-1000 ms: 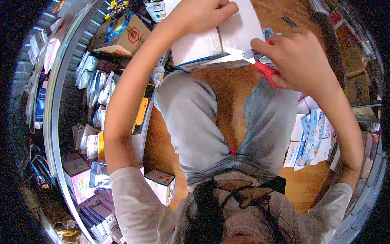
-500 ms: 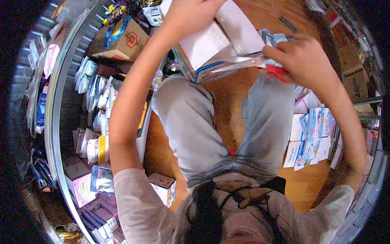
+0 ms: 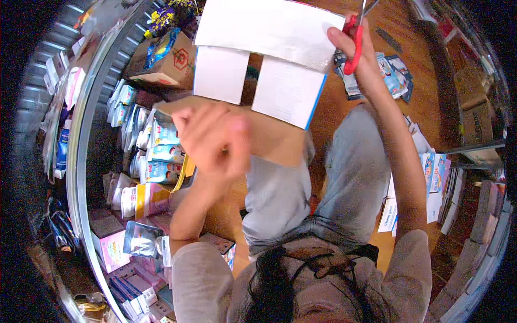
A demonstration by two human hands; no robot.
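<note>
My right hand (image 3: 364, 59) grips scissors (image 3: 354, 49) by their red handles, blades pointing up and away. Its thumb also lies against the right edge of a carton (image 3: 269, 29) with white inner flaps. The far flap is raised, and two nearer flaps leave a dark gap between them. A brown cardboard flap or sheet (image 3: 277, 137) extends toward me over my knees. In front of that cardboard is my left hand (image 3: 215, 141), smeared by motion with its fingers bent. Whether it holds anything is not visible.
A shelf of white and blue packets (image 3: 164, 145) runs along my left, with a brown box (image 3: 161, 59) farther back. Flat packets (image 3: 396, 75) lie on the wooden floor beyond my right knee. Printed cartons (image 3: 433, 172) are stacked to the right.
My left hand has come back toward me from the carton's far side. The carton's white flaps now stand apart, brown cardboard shows, and my right hand with the scissors has moved up and away.
</note>
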